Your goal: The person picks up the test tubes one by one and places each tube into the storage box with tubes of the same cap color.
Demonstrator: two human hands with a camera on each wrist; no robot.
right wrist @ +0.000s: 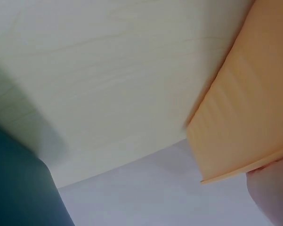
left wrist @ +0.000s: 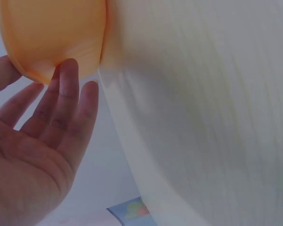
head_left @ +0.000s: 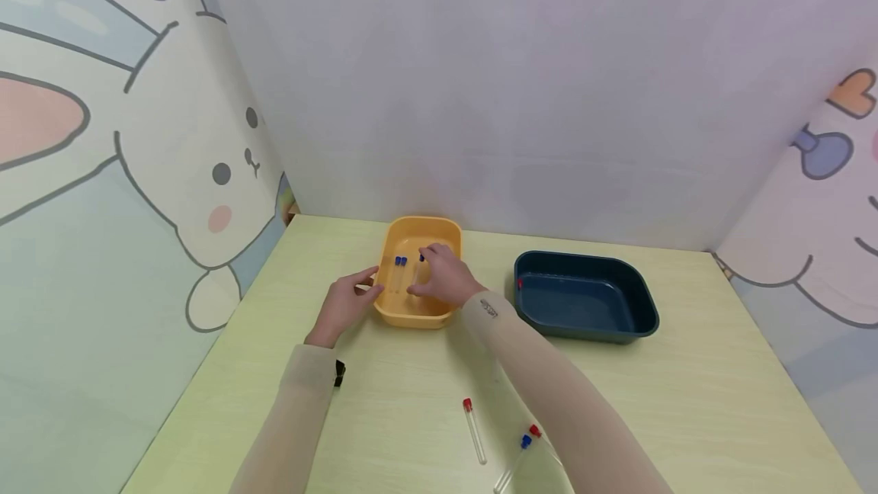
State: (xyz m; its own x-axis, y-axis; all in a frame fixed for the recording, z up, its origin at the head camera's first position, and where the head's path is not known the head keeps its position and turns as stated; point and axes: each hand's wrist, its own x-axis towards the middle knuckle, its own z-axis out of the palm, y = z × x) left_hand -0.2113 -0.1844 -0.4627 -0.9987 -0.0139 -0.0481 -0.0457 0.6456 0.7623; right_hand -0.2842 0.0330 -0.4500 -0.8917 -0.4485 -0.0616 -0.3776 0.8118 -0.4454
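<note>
My right hand reaches into the yellow basin, its fingers by the blue cap of a test tube and its thumb near the lower end. Beside that tube, two blue-capped test tubes lie side by side on the basin's floor. At the basin's left rim, my left hand touches the edge with thumb and fingers apart. The left wrist view has this hand with loosely bent fingers against the outer wall. Only a bit of the right hand shows in its wrist view.
To the right stands a dark blue basin with a red cap visible inside. Nearer me lie a red-capped test tube, a blue-capped one and another red cap, partly behind my right sleeve. A wall rises behind the table.
</note>
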